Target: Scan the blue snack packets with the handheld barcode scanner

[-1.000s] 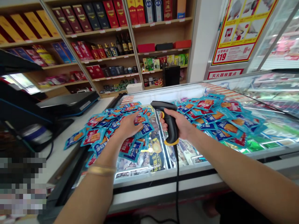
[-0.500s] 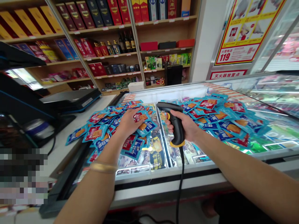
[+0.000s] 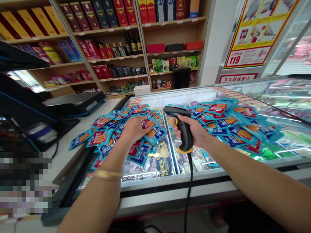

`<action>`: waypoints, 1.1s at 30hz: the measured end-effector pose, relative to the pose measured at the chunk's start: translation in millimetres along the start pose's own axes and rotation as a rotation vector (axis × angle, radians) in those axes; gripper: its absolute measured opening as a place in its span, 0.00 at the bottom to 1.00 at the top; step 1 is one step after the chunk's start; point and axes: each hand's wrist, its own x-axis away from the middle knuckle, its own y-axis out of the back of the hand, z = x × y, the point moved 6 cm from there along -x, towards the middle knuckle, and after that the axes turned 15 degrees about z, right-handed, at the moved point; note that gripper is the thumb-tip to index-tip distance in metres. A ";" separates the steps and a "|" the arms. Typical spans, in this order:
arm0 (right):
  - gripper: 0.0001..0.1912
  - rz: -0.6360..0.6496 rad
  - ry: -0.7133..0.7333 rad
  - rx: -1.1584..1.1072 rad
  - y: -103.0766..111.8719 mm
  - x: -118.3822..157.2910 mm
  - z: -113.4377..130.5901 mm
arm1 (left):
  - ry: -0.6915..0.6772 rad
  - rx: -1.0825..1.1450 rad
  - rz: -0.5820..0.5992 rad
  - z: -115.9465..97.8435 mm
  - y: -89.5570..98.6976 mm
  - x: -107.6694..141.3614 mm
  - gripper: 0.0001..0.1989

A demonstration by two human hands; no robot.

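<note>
Barcode scanner of black and yellow plastic (image 3: 186, 137) gripped in the right hand (image 3: 198, 132) above the white, glass-topped freezer (image 3: 157, 193).

Left hand (image 3: 133, 131) touches a heap of shiny blue snack packets (image 3: 99, 138) by the freezer's left edge; fingertips partly hidden, I cannot tell whether it grips one. Packet lettering is blurred. Beyond the far edge, a red-and-yellow poster (image 3: 257, 35) reads "119"; the red-bordered white sign (image 3: 238, 78) below, "灭火器放置点". The scanner's black cable (image 3: 191, 178) is cut off at the bottom.

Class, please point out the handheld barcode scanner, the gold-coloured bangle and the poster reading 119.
Handheld barcode scanner (image 3: 186, 136), head view: on its black handle.
Gold-coloured bangle (image 3: 108, 174), head view: middle of its band.
Poster reading 119 (image 3: 259, 33), head view: on its illustrated panel.
</note>
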 end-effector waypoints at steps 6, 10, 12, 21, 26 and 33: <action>0.11 0.019 0.004 -0.001 0.6 0.0 -0.3 | 0.138 -0.011 -0.026 5.0 8.7 6.2 0.34; 0.11 0.006 0.011 0.011 0.4 0.3 0.1 | 0.221 0.236 -0.167 13.9 15.9 10.2 0.32; 0.11 0.002 0.016 0.012 0.0 0.5 0.5 | 0.225 0.562 -0.242 17.4 16.8 11.9 0.28; 0.12 0.024 0.022 0.026 -3.7 0.9 2.4 | 0.147 1.782 0.010 -17.1 -9.5 9.6 0.21; 0.12 0.055 0.010 0.036 -7.7 1.8 1.4 | 0.095 1.625 0.032 -24.8 -15.1 9.8 0.22; 0.12 0.060 -0.008 0.044 -7.8 1.4 -0.9 | 0.061 1.551 0.054 -27.5 -18.2 8.5 0.23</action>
